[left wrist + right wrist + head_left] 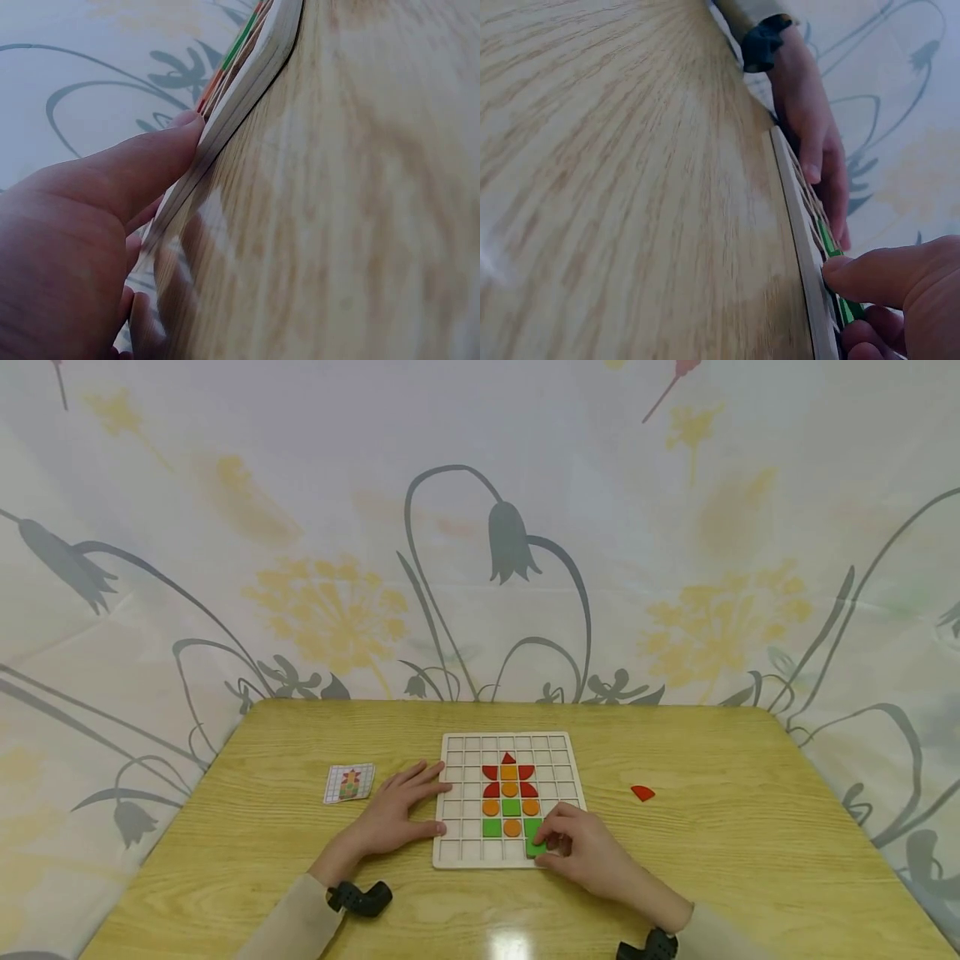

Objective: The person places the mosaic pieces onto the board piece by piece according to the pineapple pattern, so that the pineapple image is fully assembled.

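Observation:
A white gridded board (459, 850) lies on the wooden table with several red, orange and green tiles set in its cells. My right hand (588, 853) pinches a green square tile (536, 849) between thumb and fingers over the board's bottom row, just below another green tile (532, 825). In the right wrist view, the thumb sits at the board's near edge, and the fingers partly hide the green. My left hand (397, 806) is spread along the board's left side, fingertips and thumb touching its rim.
Left of the board lies a small pattern card (349, 783) printed with a similar coloured figure. One loose red quarter-circle tile (642, 792) is on the table (712, 860) to the right. A flower-printed curtain (337, 527) hangs behind the table's far edge.

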`<move>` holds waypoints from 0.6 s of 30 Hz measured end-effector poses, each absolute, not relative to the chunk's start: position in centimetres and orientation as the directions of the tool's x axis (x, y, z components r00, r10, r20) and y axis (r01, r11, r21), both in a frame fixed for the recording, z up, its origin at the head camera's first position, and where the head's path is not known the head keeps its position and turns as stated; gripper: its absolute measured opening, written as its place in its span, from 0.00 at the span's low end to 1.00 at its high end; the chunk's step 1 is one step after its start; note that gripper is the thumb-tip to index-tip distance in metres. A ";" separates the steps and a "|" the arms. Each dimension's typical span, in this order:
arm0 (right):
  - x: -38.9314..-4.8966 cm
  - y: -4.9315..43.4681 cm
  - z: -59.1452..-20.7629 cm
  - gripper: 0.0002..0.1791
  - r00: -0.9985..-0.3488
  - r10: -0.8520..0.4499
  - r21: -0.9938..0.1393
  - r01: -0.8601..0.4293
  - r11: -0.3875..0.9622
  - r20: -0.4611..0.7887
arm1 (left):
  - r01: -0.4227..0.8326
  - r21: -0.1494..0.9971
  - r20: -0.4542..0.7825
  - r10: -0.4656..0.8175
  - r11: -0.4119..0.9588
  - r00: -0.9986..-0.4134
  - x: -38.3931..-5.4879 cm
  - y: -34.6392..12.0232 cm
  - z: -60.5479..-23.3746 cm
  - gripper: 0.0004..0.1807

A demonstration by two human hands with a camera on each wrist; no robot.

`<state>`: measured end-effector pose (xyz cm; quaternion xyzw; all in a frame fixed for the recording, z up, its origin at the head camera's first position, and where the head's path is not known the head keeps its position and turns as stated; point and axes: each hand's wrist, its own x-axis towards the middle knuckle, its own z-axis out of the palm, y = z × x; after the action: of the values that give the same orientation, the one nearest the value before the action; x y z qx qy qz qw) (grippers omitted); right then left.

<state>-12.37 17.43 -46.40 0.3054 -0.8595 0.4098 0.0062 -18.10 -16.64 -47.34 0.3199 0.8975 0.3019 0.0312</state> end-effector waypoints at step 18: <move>-12.7 15.4 -47.0 0.04 -0.810 -0.531 -0.734 -0.515 0.443 0.248 | 0.550 0.556 0.134 0.586 0.623 -0.799 -18.1 -16.6 -47.6 0.33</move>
<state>-12.75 15.39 -46.96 0.3078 -0.8492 0.4289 -0.0095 -18.13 -16.63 -47.65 0.3156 0.9003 0.2983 0.0301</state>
